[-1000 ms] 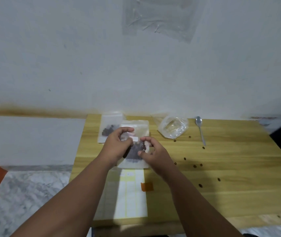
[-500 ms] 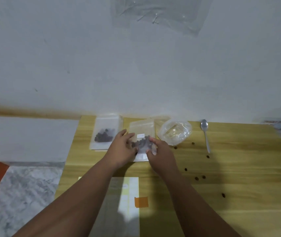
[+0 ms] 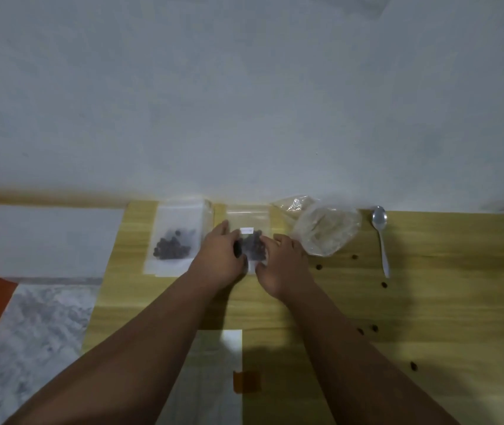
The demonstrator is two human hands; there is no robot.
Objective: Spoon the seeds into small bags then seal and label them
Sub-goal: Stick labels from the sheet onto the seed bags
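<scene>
Seed bags (image 3: pixel 177 240): two. Left hand (image 3: pixel 220 256), right hand (image 3: pixel 281 265) fingers pinch middle bag (image 3: pixel 250 219). One spoon (image 3: pixel 380 234).

- A table (image 3: pixel 428 302) stands with its far edge against a wall (image 3: pixel 244 102).
- Along that far edge, from left to right, lie a bag of seeds (image 3: pixel 177 237), a middle bag (image 3: pixel 250 217), a crumpled bag (image 3: pixel 327 231) and a spoon (image 3: pixel 380 237).
- The left hand (image 3: pixel 218 259) and right hand (image 3: pixel 284 262) hold the middle bag at its left and right sides.
- A label (image 3: pixel 247 230) sits on the middle bag.
- Loose seeds (image 3: pixel 384 284) lie scattered before the spoon and the crumpled bag.
- A sheet (image 3: pixel 210 378) lies at the near edge between the forearms, with a small tab (image 3: pixel 247 381) at its right edge.
</scene>
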